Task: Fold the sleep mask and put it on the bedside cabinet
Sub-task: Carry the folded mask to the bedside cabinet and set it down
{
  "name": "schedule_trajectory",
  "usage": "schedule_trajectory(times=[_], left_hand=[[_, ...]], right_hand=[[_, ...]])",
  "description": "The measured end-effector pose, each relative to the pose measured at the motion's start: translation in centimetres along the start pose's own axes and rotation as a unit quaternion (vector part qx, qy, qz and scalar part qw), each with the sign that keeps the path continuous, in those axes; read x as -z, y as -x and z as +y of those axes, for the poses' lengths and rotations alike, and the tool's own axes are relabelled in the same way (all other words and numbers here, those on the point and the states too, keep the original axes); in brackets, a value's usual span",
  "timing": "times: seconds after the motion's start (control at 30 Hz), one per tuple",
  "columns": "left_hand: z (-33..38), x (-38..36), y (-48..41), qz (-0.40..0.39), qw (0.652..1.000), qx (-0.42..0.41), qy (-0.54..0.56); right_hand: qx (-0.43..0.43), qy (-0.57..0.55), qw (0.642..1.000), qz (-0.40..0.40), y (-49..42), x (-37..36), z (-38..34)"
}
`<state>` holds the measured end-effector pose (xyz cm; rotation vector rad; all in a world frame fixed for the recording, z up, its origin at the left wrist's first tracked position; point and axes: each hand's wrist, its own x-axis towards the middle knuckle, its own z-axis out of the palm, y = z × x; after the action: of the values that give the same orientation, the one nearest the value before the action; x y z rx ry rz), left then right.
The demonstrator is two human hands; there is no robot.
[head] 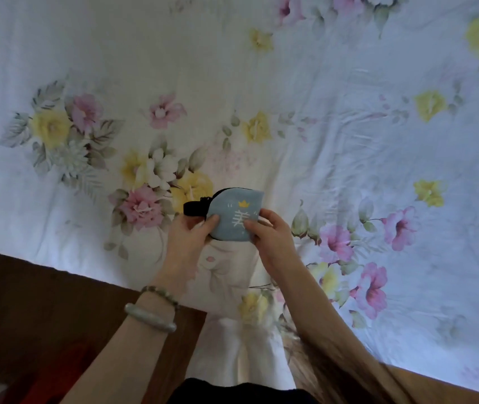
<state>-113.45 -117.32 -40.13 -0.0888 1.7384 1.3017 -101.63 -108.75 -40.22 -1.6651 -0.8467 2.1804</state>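
The sleep mask (233,208) is light blue with white markings and a small yellow crown, and it is folded in half above the bed. A black strap loop (193,207) sticks out on its left side. My left hand (190,237) pinches the mask's lower left edge. On the other side, my right hand (271,233) grips its lower right edge, thumb on the front. The bedside cabinet is not in view.
A white bed sheet (319,112) with pink and yellow flowers fills most of the view. The dark brown wooden bed edge (43,301) runs along the lower left. Two bracelets (152,312) circle my left wrist.
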Motion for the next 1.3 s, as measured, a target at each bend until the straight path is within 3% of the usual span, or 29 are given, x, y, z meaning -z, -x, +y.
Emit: schedule_trajectory(times=[0.43,0.7,0.97,1.17,1.3], left_hand=[[20.9,-6.1,18.5,-0.144,0.984,-0.105,-0.028],[27.3,-16.2,31.3,-0.35,0.925,-0.134,-0.059],[23.5,-26.1,42.6,-0.52,0.838,-0.114,-0.12],[16.5,-31.8,50.9,-0.632,0.747,-0.102,-0.178],[10.3,-35.9,56.6,-0.659,0.717,-0.081,-0.213]], right_hand=[[0.164,-0.151,0.975,-0.022,22.5,1.6,-18.2],[0.346,-0.195,0.914,0.082,37.7,9.9,-25.4],[0.426,-0.264,0.832,0.239,50.0,19.7,-22.4],[0.436,-0.317,0.777,0.325,56.4,27.6,-16.4],[0.438,-0.342,0.744,0.371,60.1,34.3,-12.1]])
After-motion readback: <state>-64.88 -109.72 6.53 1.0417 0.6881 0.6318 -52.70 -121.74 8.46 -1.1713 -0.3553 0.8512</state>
